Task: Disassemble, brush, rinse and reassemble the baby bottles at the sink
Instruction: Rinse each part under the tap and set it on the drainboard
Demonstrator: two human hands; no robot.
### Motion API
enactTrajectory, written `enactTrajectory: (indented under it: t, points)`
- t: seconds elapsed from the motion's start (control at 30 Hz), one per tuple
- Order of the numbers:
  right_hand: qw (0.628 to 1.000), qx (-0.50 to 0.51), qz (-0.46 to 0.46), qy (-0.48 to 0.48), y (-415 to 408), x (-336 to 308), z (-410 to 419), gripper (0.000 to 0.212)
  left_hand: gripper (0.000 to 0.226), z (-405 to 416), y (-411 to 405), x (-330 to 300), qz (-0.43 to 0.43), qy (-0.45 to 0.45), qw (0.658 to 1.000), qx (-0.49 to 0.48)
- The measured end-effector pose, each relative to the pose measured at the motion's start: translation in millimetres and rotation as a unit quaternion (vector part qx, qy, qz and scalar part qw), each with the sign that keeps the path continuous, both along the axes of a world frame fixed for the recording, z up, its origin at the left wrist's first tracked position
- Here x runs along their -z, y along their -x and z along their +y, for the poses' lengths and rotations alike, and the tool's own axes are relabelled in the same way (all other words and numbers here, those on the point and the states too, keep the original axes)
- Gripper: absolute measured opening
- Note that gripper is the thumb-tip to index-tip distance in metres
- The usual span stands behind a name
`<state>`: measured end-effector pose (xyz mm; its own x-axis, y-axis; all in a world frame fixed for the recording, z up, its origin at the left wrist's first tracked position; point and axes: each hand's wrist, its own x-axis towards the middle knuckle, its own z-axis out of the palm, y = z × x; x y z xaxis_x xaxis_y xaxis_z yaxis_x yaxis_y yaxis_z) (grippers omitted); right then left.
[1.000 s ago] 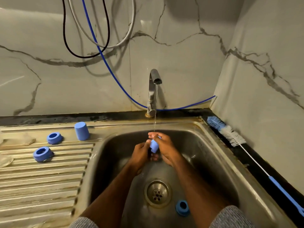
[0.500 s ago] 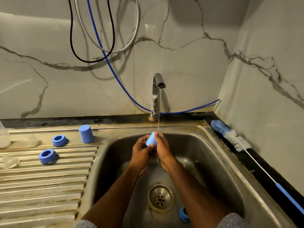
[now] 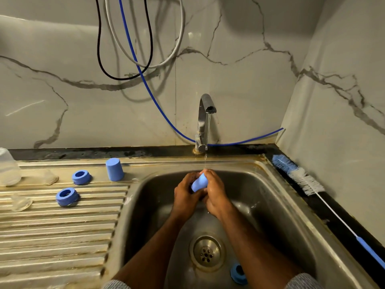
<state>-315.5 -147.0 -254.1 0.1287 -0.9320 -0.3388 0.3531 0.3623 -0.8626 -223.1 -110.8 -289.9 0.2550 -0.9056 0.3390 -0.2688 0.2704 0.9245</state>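
So we've got both hands down in the stainless steel sink basin (image 3: 281, 205), right under the chrome tap (image 3: 205, 113), and that's clearly on purpose: the thin stream of water (image 3: 206, 159) lands right where the hands meet. Our left hand (image 3: 184, 195) and right hand (image 3: 216, 197) are both curled round the small blue plastic bottle cap (image 3: 199, 182), fingers wrapped on it from either side, held above the basin so the rinse water drains straight down to the round metal drain strainer (image 3: 206, 252). We'd guess this is the rinse step for that one cap.

The other parts sit out on the ribbed steel draining board (image 3: 52, 236) to the left, probably parked there to drip: a second blue cylindrical cap (image 3: 114, 169) standing upright near the basin edge, two blue screw rings (image 3: 81, 177) (image 3: 67, 196) lying flat, a clear plastic bottle body (image 3: 8, 167) at the far left edge, and what look like clear teats, too faint to be sure. One more blue ring (image 3: 238, 273) lies in the basin bottom just beside the strainer, so it's in the splash zone and could get bumped.

The long bottle brush with blue and white bristles (image 3: 298, 176) lies along the dark counter on the right, well apart from our hands. Loose black, grey and blue cables (image 3: 145, 80) hang on the marble wall behind the tap, not in our way.
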Motion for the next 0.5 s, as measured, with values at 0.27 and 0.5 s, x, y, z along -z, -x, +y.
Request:
enactTrajectory:
  t: [0.27,0.5]
  points:
    - [0.986,-0.088,-0.143,-0.013,18,-1,-2,0.028,0.040,6,-8,-8,0.148,-0.041,0.983,0.103]
    - [0.997,-0.034,-0.069,-0.028,3,-10,-8,0.024,0.040,9,-1,-9,0.160,-0.043,0.980,0.110]
